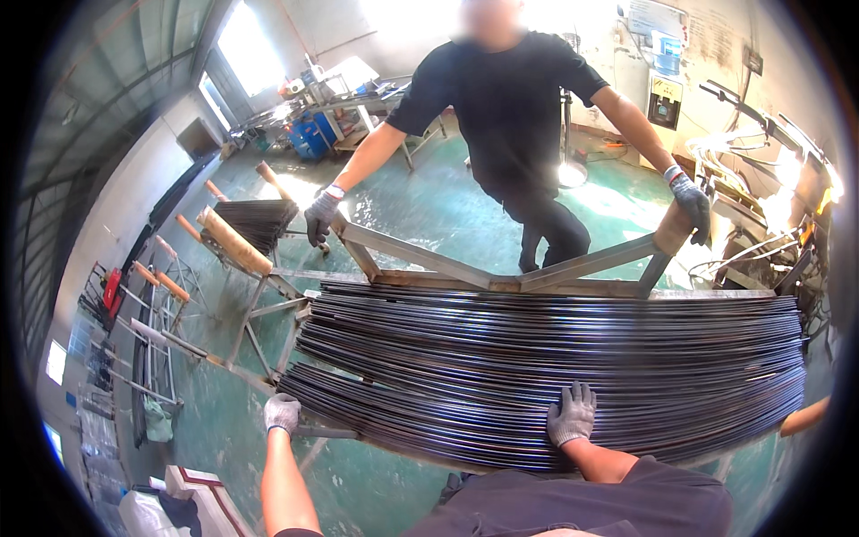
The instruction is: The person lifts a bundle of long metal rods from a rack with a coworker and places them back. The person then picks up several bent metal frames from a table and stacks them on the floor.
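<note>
A wide layer of long, thin dark metal rods point(501, 345) lies crosswise in front of me on a metal rack. My right hand point(573, 415), in a grey work glove, rests flat on the rods right of the middle, its fingers stretched out. At the near left, my gloved left hand point(282, 413) is curled round the ends of the nearest rods. Those ends fan slightly apart from the rest, with a narrow gap between. What its fingertips touch is hidden.
Across the rods stands another person point(514, 107), gloved hands on the posts of an angled metal frame point(420, 255). More dark rods point(255, 224) lie on a stand at the far left. A water dispenser point(665, 98) and a cluttered machine point(787, 197) are at the right, a blue drum point(311, 136) farther back.
</note>
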### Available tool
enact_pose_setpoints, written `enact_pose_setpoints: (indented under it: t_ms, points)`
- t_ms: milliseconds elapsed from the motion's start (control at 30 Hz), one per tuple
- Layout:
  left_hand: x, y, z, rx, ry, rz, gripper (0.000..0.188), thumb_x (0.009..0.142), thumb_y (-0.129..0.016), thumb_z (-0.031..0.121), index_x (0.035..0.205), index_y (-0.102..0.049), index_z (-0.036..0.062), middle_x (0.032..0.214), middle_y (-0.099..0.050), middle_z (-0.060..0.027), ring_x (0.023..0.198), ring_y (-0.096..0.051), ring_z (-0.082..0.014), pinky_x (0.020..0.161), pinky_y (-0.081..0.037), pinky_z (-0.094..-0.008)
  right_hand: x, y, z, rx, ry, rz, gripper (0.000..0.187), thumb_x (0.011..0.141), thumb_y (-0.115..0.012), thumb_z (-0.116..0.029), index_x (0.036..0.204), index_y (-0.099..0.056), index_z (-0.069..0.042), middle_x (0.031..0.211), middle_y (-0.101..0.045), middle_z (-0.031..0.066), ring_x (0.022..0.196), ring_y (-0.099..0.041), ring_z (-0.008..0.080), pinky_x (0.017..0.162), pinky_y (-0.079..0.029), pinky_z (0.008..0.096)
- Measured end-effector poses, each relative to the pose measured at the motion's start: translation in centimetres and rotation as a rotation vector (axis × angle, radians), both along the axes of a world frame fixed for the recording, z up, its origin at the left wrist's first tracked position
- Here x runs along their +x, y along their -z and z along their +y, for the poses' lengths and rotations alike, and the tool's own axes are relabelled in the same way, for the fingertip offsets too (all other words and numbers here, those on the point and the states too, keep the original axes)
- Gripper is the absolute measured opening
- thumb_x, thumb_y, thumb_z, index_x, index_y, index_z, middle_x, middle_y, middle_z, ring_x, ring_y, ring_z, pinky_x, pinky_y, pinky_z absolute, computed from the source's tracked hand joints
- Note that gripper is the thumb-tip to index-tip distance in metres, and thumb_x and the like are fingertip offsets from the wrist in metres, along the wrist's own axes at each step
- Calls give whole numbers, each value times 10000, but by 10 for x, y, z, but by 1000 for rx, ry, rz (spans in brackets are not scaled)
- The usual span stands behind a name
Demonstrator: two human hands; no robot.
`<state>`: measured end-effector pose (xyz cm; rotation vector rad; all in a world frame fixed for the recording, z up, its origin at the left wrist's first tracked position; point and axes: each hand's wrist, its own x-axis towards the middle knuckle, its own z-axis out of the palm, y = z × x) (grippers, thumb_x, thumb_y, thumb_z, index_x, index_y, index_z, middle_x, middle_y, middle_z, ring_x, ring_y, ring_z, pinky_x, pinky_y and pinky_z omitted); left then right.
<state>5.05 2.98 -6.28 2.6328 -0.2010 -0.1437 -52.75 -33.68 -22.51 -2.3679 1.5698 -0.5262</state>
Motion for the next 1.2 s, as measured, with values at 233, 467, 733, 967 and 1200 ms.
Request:
enact_pose_setpoints:
  t_ms: [233,467,733,967,1200]
  points:
    - [-20,-20,-15,-24,-48,25,235,802,-759,142,990,-848,33,886,-812,-197,821,-792,-316,811,-617,-430,-3,9,-1,1,-8,28,568,887,-753,-300,1384,-689,-32,1570,-577,250,1532,-442,478,1327,-259,617]
    - [-8,-6,1,79,72,-157,232,760,-757,141,939,-850,26,812,-799,-176,757,-781,-291,759,-617,-418,1,-3,-1,21,-23,34,570,893,-749,-292,1394,-680,-30,1570,-574,253,1532,-441,479,1327,-260,617]
    - [-4,-4,-4,87,25,-67,220,788,-782,183,957,-855,62,918,-811,-190,889,-790,-343,856,-618,-441,0,-2,-1,18,-13,34,577,887,-748,-290,1396,-677,-28,1569,-573,255,1529,-445,478,1324,-267,617]
    - [-1,-3,-2,107,20,-43,223,788,-805,196,965,-855,70,967,-813,-208,952,-798,-371,894,-621,-452,0,3,0,-14,-13,30,557,885,-748,-288,1375,-693,-29,1563,-579,252,1520,-454,476,1320,-273,617]
    - [4,6,3,81,66,-127,181,748,-772,139,890,-859,67,814,-808,-137,765,-781,-266,769,-620,-405,2,3,0,2,-11,35,563,894,-747,-299,1387,-693,-32,1570,-581,255,1530,-448,469,1329,-261,611]
